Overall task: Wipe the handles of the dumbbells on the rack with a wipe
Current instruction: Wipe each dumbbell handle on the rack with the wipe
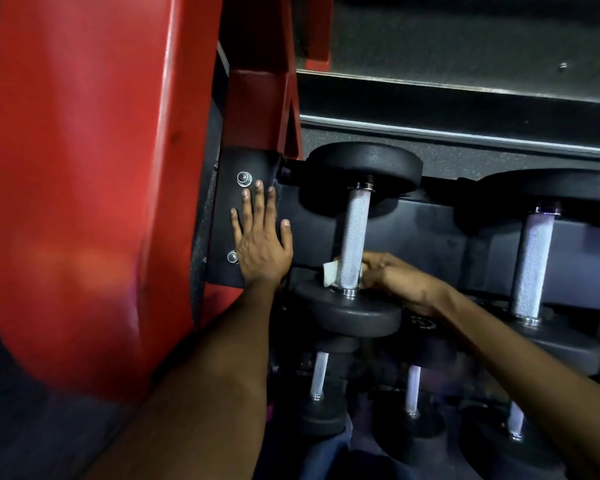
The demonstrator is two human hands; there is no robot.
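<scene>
Black dumbbell (355, 237) lying in the rack (430, 237), knurled silver handle (354, 230), white wipe (329, 273) wrapped round handle's near end

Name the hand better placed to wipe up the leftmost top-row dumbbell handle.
Right hand: it already holds the wipe round the handle. The left hand rests flat on the rack's end plate.

Left hand (260, 242) flat, fingers spread, arm extended; right hand (397, 277) curled, gripping.

A black rack (430, 237) with a red upright (257, 105) at its 10 o'clock carries two dumbbells on its upper tier: one (355, 237) at centre, another (534, 265) at 3 o'clock. Three smaller dumbbells (413, 389) lie on the tier at 6 o'clock.
</scene>
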